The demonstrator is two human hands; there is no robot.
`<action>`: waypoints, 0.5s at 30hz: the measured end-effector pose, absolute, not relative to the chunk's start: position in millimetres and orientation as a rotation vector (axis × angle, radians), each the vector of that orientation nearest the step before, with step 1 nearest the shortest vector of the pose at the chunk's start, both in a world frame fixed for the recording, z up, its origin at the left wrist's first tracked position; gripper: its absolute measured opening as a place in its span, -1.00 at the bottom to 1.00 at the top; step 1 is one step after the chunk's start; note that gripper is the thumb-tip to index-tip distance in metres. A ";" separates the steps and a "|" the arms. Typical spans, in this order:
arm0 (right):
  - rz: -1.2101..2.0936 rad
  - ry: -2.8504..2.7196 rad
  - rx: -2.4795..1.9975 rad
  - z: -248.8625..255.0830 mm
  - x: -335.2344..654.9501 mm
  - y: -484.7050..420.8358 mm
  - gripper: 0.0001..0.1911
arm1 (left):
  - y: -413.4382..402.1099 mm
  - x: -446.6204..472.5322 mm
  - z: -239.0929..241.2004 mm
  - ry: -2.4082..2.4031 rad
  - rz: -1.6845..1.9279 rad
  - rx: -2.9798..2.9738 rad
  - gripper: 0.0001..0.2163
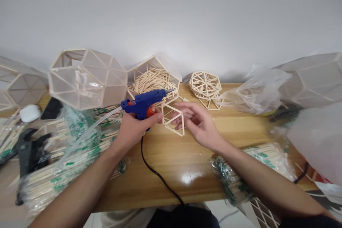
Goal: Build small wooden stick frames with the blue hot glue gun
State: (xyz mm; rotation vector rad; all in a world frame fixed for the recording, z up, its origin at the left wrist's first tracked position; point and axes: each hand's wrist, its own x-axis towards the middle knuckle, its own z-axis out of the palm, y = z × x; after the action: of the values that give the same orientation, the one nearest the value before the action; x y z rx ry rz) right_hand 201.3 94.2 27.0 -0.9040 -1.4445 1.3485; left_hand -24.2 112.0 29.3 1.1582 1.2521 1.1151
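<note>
A blue hot glue gun (146,101) with an orange trigger is gripped in my left hand (136,126), its nozzle pointing right and slightly up. From its back end trails a long translucent glue stick (100,123), and a black cord (153,171) hangs below. Between my hands is a small frame of glued wooden sticks (184,124), made of triangles. My right hand (199,124) has its fingers curled around the frame's right side. My left thumb tip lies close to the frame's left edge; whether they touch is unclear.
Behind stands a stick-framed bowl (175,74) piled with short wooden sticks (151,80). Right of it is a stack of stick frames (205,85). Covered polyhedron shells (104,74) line the wall. Bagged sticks (77,164) and a black clamp-like tool (28,153) lie left; another bag (269,155) lies right.
</note>
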 end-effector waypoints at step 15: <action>1.643 -1.159 -1.104 39.8 201.3 106.9 -0.62 | 109.0 -22.6 33.1 1.401 1.138 1.481 -0.81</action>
State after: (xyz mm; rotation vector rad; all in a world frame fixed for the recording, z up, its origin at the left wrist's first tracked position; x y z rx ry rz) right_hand 201.3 106.9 39.8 -1.1044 -1.1586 1.6430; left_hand -22.6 109.0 33.1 1.4810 1.4006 1.1384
